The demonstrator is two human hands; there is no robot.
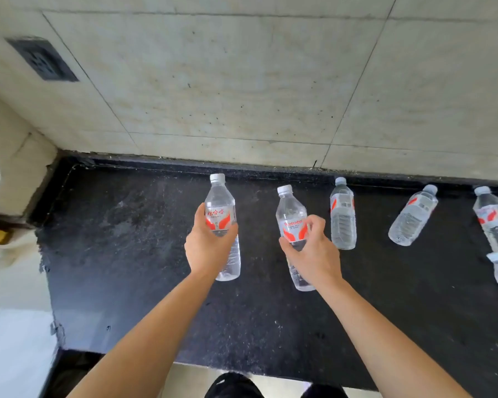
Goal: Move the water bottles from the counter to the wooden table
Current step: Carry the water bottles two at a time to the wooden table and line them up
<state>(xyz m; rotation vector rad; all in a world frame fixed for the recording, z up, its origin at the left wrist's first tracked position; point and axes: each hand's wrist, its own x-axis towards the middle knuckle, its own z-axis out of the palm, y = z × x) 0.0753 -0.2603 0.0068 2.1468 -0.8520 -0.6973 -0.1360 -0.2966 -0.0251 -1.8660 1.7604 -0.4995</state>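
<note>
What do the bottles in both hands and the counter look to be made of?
Left-hand bottle and right-hand bottle: likely clear thin plastic, see-through ribbed walls, white caps. Counter: probably polished black speckled stone, with a faint sheen.

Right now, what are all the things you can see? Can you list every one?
clear plastic water bottles with red labels and white caps: six; one in the left hand, one in the right hand, four to the right, first at.
black speckled stone counter: one, under the bottles.
beige tiled wall: behind the counter.
dark wall outlet: one, upper left on the wall.
left hand: gripping a bottle.
right hand: gripping a bottle.
</note>
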